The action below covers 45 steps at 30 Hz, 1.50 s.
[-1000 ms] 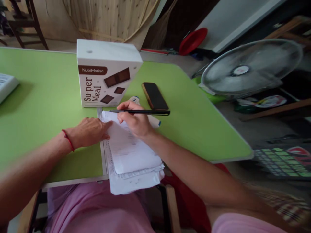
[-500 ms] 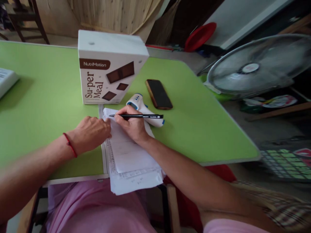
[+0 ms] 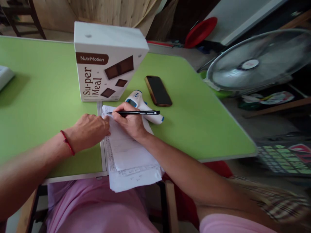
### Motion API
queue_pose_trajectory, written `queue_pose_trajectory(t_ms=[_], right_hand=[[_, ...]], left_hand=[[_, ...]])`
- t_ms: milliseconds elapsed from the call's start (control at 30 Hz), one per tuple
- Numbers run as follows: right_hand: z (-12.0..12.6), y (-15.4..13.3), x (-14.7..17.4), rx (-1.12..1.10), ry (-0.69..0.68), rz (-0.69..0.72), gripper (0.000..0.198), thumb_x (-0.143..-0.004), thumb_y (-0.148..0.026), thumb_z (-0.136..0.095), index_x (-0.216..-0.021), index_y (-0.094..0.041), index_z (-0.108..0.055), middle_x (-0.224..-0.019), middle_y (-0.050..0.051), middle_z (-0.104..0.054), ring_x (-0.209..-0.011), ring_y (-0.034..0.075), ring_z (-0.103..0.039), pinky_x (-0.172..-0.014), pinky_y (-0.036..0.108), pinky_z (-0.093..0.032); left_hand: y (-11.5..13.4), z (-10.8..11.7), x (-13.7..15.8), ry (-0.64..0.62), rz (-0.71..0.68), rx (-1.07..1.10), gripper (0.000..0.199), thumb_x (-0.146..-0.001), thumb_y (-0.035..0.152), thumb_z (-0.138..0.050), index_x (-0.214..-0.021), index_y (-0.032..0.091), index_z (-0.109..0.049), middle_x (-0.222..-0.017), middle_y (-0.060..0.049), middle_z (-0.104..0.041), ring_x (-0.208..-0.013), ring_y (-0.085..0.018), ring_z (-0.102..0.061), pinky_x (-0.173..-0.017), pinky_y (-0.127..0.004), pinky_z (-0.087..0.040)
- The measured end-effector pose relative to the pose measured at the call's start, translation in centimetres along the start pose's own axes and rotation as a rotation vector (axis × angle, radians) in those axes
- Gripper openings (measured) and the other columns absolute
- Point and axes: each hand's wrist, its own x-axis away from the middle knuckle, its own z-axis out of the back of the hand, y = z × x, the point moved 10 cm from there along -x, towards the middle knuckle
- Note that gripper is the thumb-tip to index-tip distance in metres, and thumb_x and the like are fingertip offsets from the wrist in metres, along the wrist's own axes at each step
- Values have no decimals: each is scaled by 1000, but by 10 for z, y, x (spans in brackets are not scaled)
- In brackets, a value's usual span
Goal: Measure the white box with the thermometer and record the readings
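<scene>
My right hand [image 3: 131, 121] is closed around a black pen [image 3: 143, 112]. The pen's tip touches the upper left part of a stack of paper sheets [image 3: 131, 155], which carries handwriting. Fingers curled, my left hand [image 3: 91, 129] presses on the left edge of the sheets; its fingertips are mostly hidden. A red cord bracelet [image 3: 67, 142] circles that wrist. Just beyond my right hand lies a white and blue infrared thermometer [image 3: 136, 98], partly covered by the hand and pen. The sheets' lower end hangs past the table's front edge.
A white NutriMotion box [image 3: 107, 61] stands upright behind the papers on the green table [image 3: 48, 81]. A phone [image 3: 158, 90] lies to its right. At far left is part of a white object [image 3: 5, 76]. A fan [image 3: 250, 64] stands beyond the table's right edge, near a red basin [image 3: 201, 32].
The view has shifted slightly, so the box, phone and hands sit a little higher in the picture. Both hands keep nearly the same place on the paper, and the pen tip stays on it.
</scene>
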Motion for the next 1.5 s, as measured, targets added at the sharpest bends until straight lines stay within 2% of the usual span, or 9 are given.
queue_pose_trajectory(t_ms=[233, 533, 867, 1200, 1500], right_hand=[[-1, -5, 0, 24, -4, 36, 10, -78, -24, -56, -70, -23, -51, -64, -3, -57, -60, 12, -51, -60, 28, -43], [0, -3, 0, 47, -9, 16, 10, -77, -22, -55, -68, -23, -51, -63, -3, -58, -61, 13, -51, -60, 28, -43], [3, 0, 0, 17, 42, -14, 9, -76, -24, -54, -67, -23, -50, -62, -3, -57, -60, 13, -50, -59, 28, -42], [0, 0, -1, 14, -15, -5, 10, -76, -24, -54, -68, -22, -48, -62, -3, -55, -59, 12, -48, -58, 28, -40], [4, 0, -1, -42, 44, -29, 11, -75, -26, -55, -66, -23, -49, -61, -4, -54, -59, 12, -47, -57, 27, -40]], left_hand=[[1, 1, -2, 25, -17, -7, 35, -94, 32, -45, -114, 5, -52, -69, -13, -66, -68, -31, -67, -52, -32, -38], [0, -1, 0, 6, -8, -20, 35, -95, 34, -43, -115, 6, -51, -70, -13, -66, -72, -30, -68, -54, -31, -38], [2, 2, 0, 31, -23, -47, 37, -95, 34, -45, -117, 5, -52, -69, -12, -66, -66, -31, -67, -50, -31, -36], [0, 1, 1, 15, -10, -43, 37, -95, 35, -45, -117, 6, -51, -70, -12, -66, -67, -30, -68, -51, -31, -37], [-1, 1, 0, 25, -5, -52, 37, -94, 36, -46, -116, 6, -52, -69, -12, -66, -67, -31, -68, -51, -31, -38]])
